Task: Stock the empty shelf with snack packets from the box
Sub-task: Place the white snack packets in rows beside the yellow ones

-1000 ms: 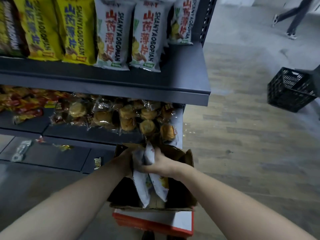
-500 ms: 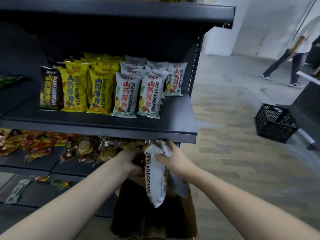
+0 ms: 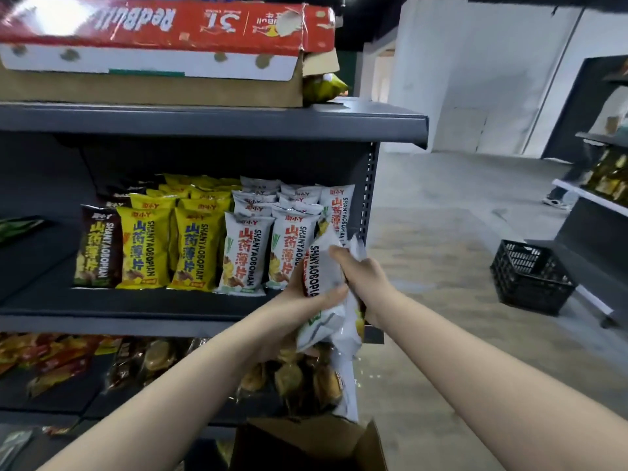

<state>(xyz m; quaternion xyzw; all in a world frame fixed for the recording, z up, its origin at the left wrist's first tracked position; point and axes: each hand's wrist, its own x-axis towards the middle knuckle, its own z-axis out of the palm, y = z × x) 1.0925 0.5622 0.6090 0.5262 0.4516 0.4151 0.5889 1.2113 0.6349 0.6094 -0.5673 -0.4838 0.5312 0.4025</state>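
Note:
Both my hands hold a bunch of white snack packets [image 3: 323, 277] in front of the right end of the dark middle shelf [image 3: 136, 307]. My left hand [image 3: 306, 297] grips the packets from the left and below. My right hand [image 3: 360, 273] grips them from the right. Rows of brown, yellow and white packets [image 3: 190, 239] stand on that shelf. The open cardboard box [image 3: 306, 443] sits below, at the bottom edge of the view.
A red and white carton [image 3: 163, 39] lies on the top shelf. Wrapped cakes [image 3: 299, 379] and red packets [image 3: 51, 358] fill the lower shelf. A black crate [image 3: 530, 277] stands on the floor to the right, by another shelving unit. A person stands far right.
My hands have lifted the white packets out of the box up to the level of the middle shelf. My view has tilted upward.

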